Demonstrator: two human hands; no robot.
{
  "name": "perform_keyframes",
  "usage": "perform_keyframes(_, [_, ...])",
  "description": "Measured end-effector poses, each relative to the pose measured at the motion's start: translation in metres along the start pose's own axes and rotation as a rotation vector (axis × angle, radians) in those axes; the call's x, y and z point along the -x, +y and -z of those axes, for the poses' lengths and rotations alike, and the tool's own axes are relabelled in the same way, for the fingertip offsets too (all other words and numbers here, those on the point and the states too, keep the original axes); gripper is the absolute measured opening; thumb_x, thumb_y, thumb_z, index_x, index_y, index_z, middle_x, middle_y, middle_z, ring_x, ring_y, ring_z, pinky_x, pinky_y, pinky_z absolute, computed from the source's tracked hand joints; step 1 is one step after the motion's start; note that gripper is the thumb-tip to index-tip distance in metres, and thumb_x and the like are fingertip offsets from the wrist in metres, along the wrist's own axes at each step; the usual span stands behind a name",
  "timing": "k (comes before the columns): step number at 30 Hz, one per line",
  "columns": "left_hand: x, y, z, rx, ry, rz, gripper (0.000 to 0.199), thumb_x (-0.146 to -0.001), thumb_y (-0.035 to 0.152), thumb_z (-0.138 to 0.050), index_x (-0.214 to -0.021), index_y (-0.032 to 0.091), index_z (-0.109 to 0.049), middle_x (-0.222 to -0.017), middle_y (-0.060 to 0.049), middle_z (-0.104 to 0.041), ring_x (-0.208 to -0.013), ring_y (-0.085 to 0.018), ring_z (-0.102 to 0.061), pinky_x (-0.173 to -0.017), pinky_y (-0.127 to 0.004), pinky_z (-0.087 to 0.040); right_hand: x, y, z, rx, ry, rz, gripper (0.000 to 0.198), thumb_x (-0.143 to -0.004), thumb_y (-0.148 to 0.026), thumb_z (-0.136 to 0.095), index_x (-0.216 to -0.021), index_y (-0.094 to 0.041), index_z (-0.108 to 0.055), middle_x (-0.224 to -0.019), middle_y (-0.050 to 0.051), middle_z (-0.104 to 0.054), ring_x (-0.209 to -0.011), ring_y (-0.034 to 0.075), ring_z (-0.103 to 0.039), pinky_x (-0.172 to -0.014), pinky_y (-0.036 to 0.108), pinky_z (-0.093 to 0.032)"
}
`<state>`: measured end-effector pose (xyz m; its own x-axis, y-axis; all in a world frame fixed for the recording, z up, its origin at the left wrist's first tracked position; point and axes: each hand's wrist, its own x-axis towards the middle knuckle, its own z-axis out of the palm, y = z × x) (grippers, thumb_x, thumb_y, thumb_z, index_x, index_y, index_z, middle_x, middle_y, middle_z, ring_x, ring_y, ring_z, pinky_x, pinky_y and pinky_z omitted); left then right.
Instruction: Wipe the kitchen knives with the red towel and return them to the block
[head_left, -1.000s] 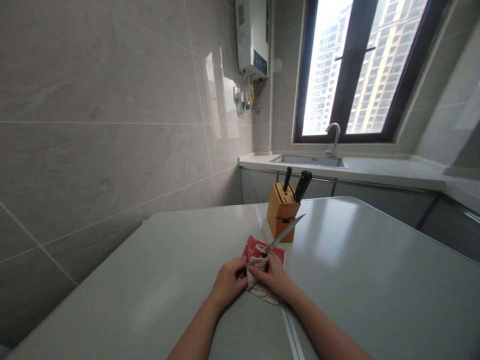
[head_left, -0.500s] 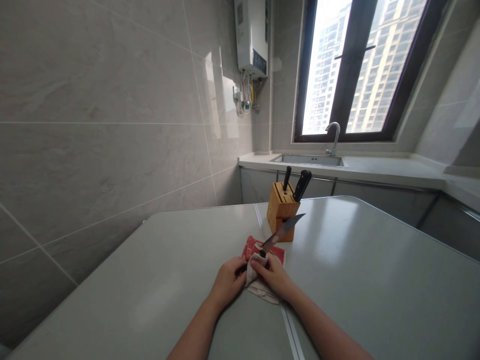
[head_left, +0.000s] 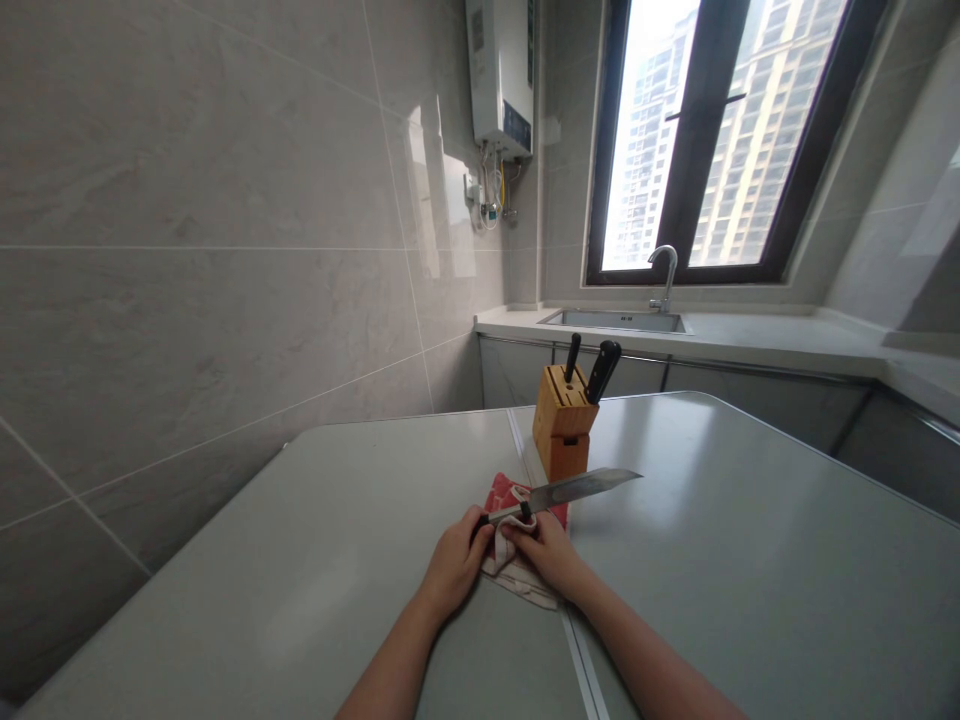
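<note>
Knife (head_left: pixel 564 491), head view: held over the table (head_left: pixel 337 500), before the wooden block (head_left: pixel 564 412), blade (head_left: pixel 596 483) pointing right. Left hand (head_left: pixel 450 562): fingers closed around the butt end of the handle (head_left: pixel 505 514). Right hand (head_left: pixel 553 552): fingers pinching a red-and-white cloth (head_left: pixel 525 583) at the handle's blade end. Handling, by judgement: stiff, fairly light, blade slick and probably sharp; cloth soft, limp. Best hold: the handle.

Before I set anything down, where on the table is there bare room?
Bare: table between left hand and wall, and right of the knife and right hand. Crowded: the middle, where hands, cloth and knife bunch before the block.
</note>
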<state>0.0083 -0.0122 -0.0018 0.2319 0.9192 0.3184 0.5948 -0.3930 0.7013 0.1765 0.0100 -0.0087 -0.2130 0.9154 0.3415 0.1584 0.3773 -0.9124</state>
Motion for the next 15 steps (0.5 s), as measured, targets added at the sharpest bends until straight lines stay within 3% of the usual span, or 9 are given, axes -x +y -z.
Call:
perform_keyframes(11, [-0.0004,-0.0022,-0.0020,0.010,0.026,-0.017,0.036,-0.092,0.041,-0.025,-0.074,0.019,-0.047,-0.067,0.001,-0.054,-0.064,-0.014,-0.049,-0.060,-0.023,-0.034,-0.0005,-0.0022,0.0004,-0.028,-0.018,0.035,0.024,-0.074,-0.035,-0.061,-0.088,-0.016,-0.063,-0.090,0.007,-0.066,-0.093,0.026,-0.058,-0.091,0.040,-0.040])
perform_keyframes(15, [-0.0002,0.0018,-0.0005,0.037,0.024,-0.036,0.044,-0.093,0.041,-0.020,-0.069,0.018,-0.049,-0.068,0.000,-0.054,-0.065,-0.014,-0.048,-0.062,-0.023,-0.035,-0.0010,-0.0033,0.0006,-0.034,-0.028,0.047,0.027,-0.075,-0.034,-0.059,-0.096,-0.017,-0.062,-0.104,0.009,-0.064,-0.101,0.026,-0.055,-0.095,0.041,-0.037])
